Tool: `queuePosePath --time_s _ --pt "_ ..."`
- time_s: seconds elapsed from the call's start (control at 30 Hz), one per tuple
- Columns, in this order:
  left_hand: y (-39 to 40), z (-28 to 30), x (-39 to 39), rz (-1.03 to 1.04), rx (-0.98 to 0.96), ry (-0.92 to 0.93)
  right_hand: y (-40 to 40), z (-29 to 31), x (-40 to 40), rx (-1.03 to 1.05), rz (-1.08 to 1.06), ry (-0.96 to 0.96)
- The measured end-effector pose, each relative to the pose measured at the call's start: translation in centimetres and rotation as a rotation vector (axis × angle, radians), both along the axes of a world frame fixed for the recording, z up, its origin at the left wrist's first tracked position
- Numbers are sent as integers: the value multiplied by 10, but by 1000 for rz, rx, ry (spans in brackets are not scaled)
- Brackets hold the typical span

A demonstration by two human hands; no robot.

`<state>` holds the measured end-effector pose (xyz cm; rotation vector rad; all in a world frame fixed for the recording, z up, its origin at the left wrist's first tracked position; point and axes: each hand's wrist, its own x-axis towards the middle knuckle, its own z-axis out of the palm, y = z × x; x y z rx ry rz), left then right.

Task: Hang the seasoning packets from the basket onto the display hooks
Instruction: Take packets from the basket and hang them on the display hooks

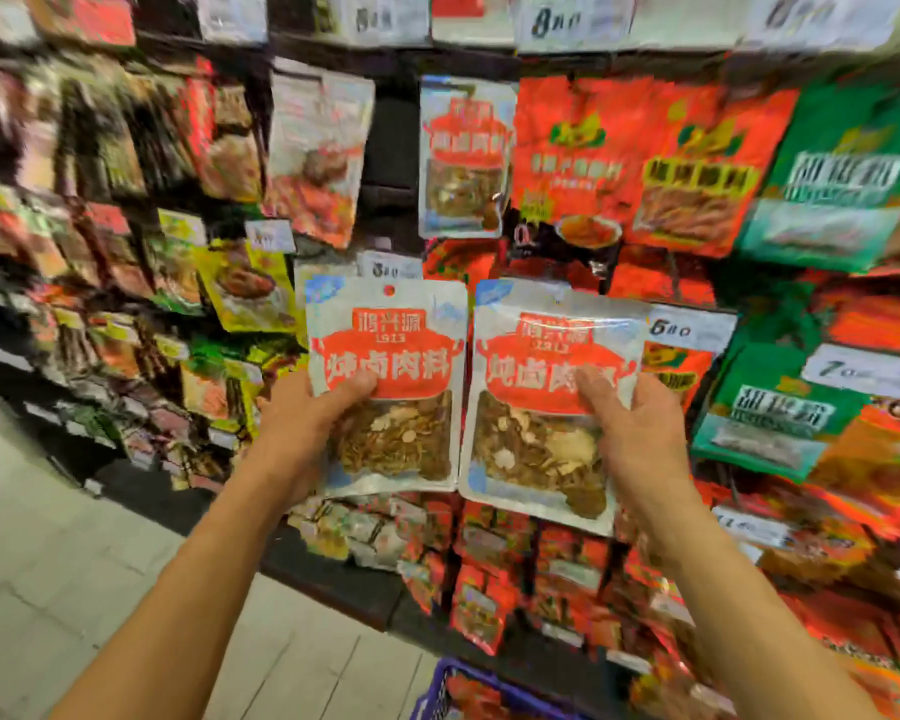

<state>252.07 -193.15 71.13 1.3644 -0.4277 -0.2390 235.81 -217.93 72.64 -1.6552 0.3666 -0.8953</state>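
Seasoning packets, two of them, matching silver-and-red, up in front of the display. Head view, the only one:

My left hand grips the left packet at its left edge, thumb clamped on the red label, other fingers hidden behind. My right hand pinches the right packet at its right edge, thumb on the front, fingers behind. I hold both low down on the pouch, which keeps the top edges clear for a hook. The left packet's hang hole is visible at top centre; the right one's is blurred, can't tell.

Taking the hanging packet of the same kind as landmark: both held packets sit below it, the left one slightly left of it, the right one slightly right. Held upright, labels facing me, side by side and nearly touching. My guess is that landmark's hook is the target, since the print matches. The hook itself is not visible.

Blue basket is far below the landmark at the frame bottom, with red packets inside. White price tag sits just above the left packet.
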Motion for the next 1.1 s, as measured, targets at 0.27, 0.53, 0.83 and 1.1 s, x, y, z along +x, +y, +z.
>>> queuePosePath --time_s 0.27,0.53,0.83,1.1 --pt "-3 71 85 -92 -133 -64 11 96 77 -19 -39 -162" --pt "-16 113 156 -306 -138 -131 38 136 178 -97 -139 -84" --pt "-36 127 185 -331 -203 -56 62 148 224 -78 -214 -131" --pt "-45 136 190 -312 -200 -52 54 149 234 -8 -321 -112"
